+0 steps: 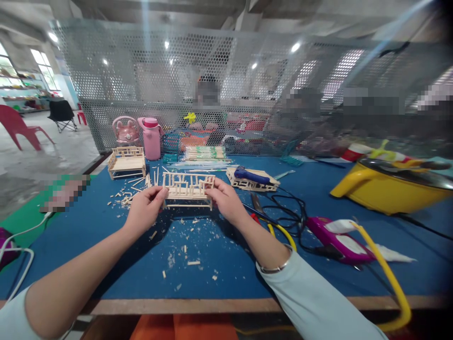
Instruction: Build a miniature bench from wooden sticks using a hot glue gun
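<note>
Between my two hands is a small bench-like model made of thin wooden sticks (187, 192), raised just above the blue tabletop. My left hand (146, 203) pinches its left end between thumb and fingers. On the opposite end, my right hand (226, 198) grips the frame near the armrest. The model has a railed back, a slatted seat and a low front bar. Loose cut stick pieces (132, 191) lie beyond my left hand. Beyond my right hand, a blue-handled tool (252, 176) rests on another stick model (269, 185).
A finished-looking stick model (126, 161) and a pink bottle (152, 139) stand at the back left. Bundled sticks (205, 153) lie before the perforated metal screen (170, 80). On the right are a purple glue gun (339, 241), black cables (293, 212) and a yellow electric pan (392, 189).
</note>
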Available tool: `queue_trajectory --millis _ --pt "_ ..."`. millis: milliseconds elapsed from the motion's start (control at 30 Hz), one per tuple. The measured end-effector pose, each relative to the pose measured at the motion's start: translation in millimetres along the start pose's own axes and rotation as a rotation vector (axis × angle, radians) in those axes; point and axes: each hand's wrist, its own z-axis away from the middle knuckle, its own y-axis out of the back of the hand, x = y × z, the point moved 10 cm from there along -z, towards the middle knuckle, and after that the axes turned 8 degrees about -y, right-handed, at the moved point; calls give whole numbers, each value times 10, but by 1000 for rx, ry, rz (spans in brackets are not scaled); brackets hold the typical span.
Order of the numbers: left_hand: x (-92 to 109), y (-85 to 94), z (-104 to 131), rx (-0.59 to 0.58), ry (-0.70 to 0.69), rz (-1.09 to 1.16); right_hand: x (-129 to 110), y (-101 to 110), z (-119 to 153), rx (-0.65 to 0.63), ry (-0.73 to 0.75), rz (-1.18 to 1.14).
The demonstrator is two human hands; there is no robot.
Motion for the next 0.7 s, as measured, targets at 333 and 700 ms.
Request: queue_trajectory --millis 333,700 --pt "-81 73 -65 111 -37 208 -79 53 12 -13 10 -169" --pt "-216 141 -184 106 31 367 -1 149 -71 -57 3 -276"
